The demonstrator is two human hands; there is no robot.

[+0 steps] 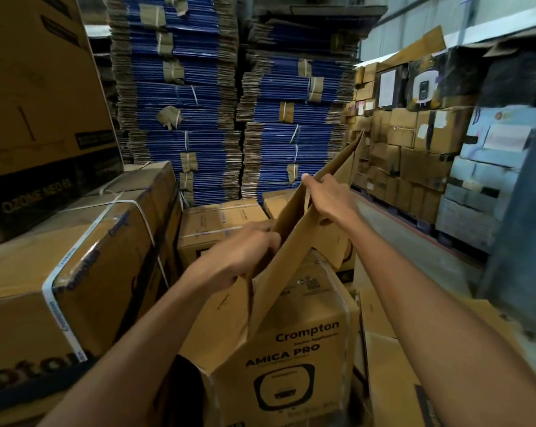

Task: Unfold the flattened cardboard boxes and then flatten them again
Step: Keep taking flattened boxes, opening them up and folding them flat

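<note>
facing a cardboard box (pixel 291 349) at 6 o'clock in the view, partly opened out, "crompton amica pro" printed on the near face. cannot tell what it rests on.

gripping a side panel of the box at its top edge with the left hand (pixel 242 254), just below centre, fingers curled over the cardboard. gripping the tall flap (pixel 309 235) with the right hand (pixel 328 198), at 1 o'clock from the left hand, fingers and thumb closed round the flap's upper edge. tall flap tilted, rising towards 1 o'clock to a pointed corner.

just behind the box at 12 o'clock, a taped brown carton (pixel 217 223). at 9 o'clock, a strapped carton (pixel 84 272) wrapped in clear film, lying close beside the box. above that at 10 o'clock, a large box (pixel 38 103) with "ozone neo" on a dark band. at 12 o'clock further back, tall stacks of flattened blue cardboard (pixel 183 103), bundled with straps. at 2 o'clock, a wall of stacked cartons (pixel 414 143). at 4 o'clock, flat brown cardboard sheets (pixel 390 365) next to the box.
</note>
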